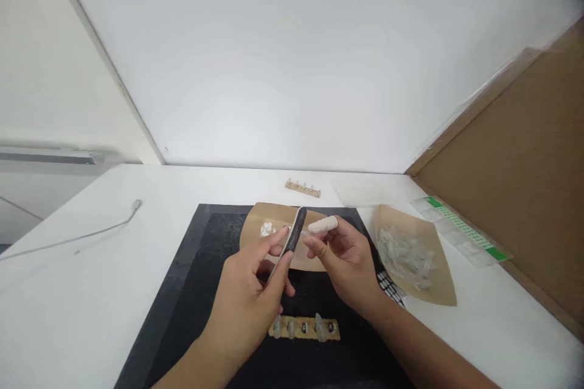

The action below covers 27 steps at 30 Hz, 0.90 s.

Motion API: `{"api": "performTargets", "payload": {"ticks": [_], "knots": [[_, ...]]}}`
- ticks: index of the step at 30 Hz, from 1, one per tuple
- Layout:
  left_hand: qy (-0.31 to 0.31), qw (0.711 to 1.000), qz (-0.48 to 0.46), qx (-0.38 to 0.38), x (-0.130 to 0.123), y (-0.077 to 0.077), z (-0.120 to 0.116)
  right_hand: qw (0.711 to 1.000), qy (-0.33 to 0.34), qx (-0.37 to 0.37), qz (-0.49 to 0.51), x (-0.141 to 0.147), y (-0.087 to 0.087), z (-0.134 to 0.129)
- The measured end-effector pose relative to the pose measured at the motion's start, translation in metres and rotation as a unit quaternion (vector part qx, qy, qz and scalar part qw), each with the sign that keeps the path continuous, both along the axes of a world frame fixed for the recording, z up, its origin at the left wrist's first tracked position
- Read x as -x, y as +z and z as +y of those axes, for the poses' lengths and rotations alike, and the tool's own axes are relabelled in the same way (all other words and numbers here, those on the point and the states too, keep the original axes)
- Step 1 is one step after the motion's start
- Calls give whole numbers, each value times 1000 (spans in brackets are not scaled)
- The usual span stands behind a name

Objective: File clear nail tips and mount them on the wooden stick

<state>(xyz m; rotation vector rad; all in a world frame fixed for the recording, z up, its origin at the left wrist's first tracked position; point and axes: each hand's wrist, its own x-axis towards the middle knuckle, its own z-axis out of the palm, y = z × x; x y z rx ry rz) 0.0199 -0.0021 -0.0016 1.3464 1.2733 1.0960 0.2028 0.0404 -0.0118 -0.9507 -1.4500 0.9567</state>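
My left hand (pixel 249 285) grips a nail file (pixel 295 234), dark on its face with a pale edge, and holds it slanted upward. Facing it, my right hand (pixel 344 255) pinches a small clear false nail tip (pixel 305 231) close to the file; fingertips hide part of it. A white finger cot (pixel 323 224) covers one finger of that hand. Below the hands, a wooden strip (pixel 311 328) lies on the black mat (pixel 182 292), with a few clear nail tips upright along it. Brown paper (pixel 255 216) with small white bits (pixel 268 229) lies behind the hands.
To the right, another brown paper (pixel 440 282) bears a heap of clear nail tips (pixel 406 255). Beyond it lies a clear plastic sheet with a green strip (pixel 465 228). A second wooden strip (pixel 303 188) sits at the back. A cable (pixel 104 231) crosses the left side.
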Motion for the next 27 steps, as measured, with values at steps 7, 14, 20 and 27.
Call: {"api": "performTargets", "payload": {"ticks": [7,14,20,27], "knots": [[-15,999,22,-27,-1,-4,-1,990,-42,-60,-117,-4,1,-2],[-9,979,104,-175,-1,-4,0,915,-99,-266,-286,-1,6,-7],[-15,956,142,-256,-1,-3,0,895,-106,-294,-319,-2,6,-3],[-22,956,148,-253,0,-3,2,897,-86,-281,-332,-4,11,-2]]}}
